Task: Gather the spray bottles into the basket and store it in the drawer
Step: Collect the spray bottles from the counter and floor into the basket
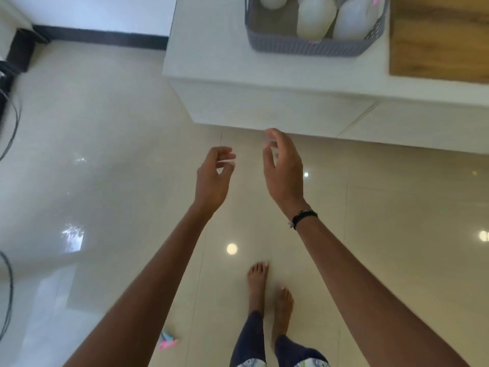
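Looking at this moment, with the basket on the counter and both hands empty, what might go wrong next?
The grey basket sits near the white counter corner, so a clumsy grab by the left hand or right hand might tip it off. The white bottles stand tall above its rim and may topple when lifted. A small pink-and-blue object lies on the glossy floor near the bare feet, a possible trip hazard.

I stand on a shiny cream tile floor (105, 154) with round light spots on it. A white cabinet (264, 109) is in front of me. A wooden board (439, 35) lies on top. Black cables (10, 123) hang at the side.
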Available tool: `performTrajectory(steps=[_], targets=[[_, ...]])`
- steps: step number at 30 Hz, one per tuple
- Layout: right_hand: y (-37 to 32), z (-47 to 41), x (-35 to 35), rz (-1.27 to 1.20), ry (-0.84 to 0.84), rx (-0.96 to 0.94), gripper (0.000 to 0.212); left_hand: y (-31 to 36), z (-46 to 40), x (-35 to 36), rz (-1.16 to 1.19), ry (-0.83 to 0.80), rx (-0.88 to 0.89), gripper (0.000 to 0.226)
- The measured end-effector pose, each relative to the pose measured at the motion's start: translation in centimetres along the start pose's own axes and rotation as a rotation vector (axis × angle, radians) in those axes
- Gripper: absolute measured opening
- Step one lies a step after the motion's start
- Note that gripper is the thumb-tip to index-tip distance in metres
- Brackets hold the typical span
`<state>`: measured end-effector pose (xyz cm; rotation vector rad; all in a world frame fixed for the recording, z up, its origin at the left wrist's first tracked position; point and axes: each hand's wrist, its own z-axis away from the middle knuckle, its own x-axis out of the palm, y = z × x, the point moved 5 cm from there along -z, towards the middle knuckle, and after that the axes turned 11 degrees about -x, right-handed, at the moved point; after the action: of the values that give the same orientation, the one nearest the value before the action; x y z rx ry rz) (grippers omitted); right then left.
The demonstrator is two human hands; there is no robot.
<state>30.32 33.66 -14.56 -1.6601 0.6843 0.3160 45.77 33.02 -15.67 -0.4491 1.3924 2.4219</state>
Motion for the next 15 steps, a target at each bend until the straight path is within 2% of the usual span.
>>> performTrajectory(steps=[9,15], targets=[[1.0,17.7,6.0,-0.057,-0.373,0.019,0.028,-17.1,11.0,-3.4,0.020,0.041,-0.244,0.025],[2.5,29.0,10.1,-0.070,-0.546,0.086,0.027,-30.6,18.2,-5.5,0.139,0.123,-0.524,0.028]])
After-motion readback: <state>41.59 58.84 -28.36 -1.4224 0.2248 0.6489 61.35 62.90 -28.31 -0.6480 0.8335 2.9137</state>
